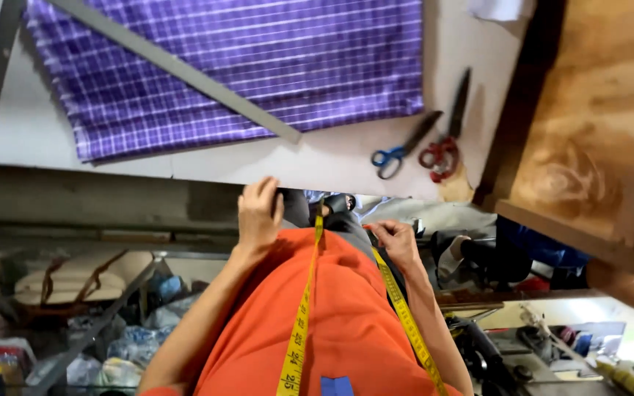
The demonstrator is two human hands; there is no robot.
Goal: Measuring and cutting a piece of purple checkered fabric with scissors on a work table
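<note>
Measuring tape (302, 323), yellow, hangs down the orange shirt (346, 323). Right hand (396, 242) pinches one strand; left hand (258, 213) rests loosely curled at the table edge (207, 172), gripping nothing. Purple checked cloth (243, 66) lies under a metal ruler (177, 70); I'd keep the tape untwisted.

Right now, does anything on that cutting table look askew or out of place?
The long grey ruler lies diagonally across the purple checked cloth, not square to its lines. The blue-handled scissors and red-handled scissors lie near the table's edge. Nothing looks spilled or damaged. Both hands, left and right, are off the cloth.
</note>
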